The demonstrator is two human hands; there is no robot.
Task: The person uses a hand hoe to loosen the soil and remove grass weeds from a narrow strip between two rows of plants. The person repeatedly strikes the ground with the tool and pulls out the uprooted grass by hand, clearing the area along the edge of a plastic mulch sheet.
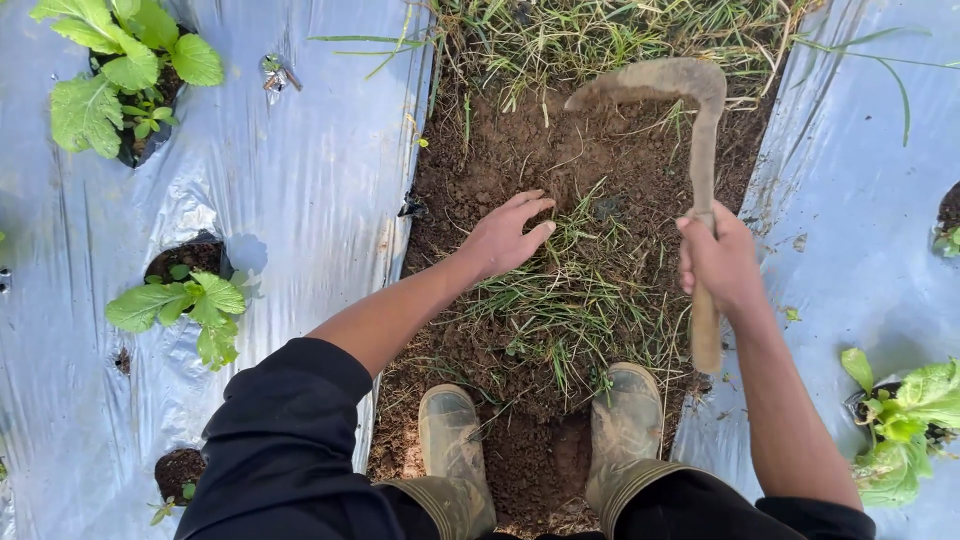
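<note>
Nearest the camera were the person's dark sleeves [285,440] and a pair of mud-caked olive rubber boots [540,440], planted side by side on the bare soil of the furrow [520,150]. The furrow ran up the middle of the view as a brown strip between two broad sheets of silver plastic mulch, the left sheet [300,170] and the right sheet [860,200]. Leafy green seedlings grew through holes in both sheets: a large one at the upper left [110,70], a smaller one at mid-left [190,305], and another at the lower right [905,420]. A patch of loose, flattened grass [570,290] lay on the soil just ahead of the boots, and taller grass [600,35] stood at the far end of the furrow.

The right hand [720,265] was closed in a full fist around the wooden handle of a sickle [700,130], held upright over the right side of the furrow; its curved, soil-stained blade arched to the left above the dirt, clear of the ground. The handle's lower end showed below the fist. The left hand [505,235] was spread open, palm down, holding nothing, its fingertips touching the grass patch and the soil at the furrow's centre. A small crumpled scrap [275,72] lay on the left sheet near the top.
</note>
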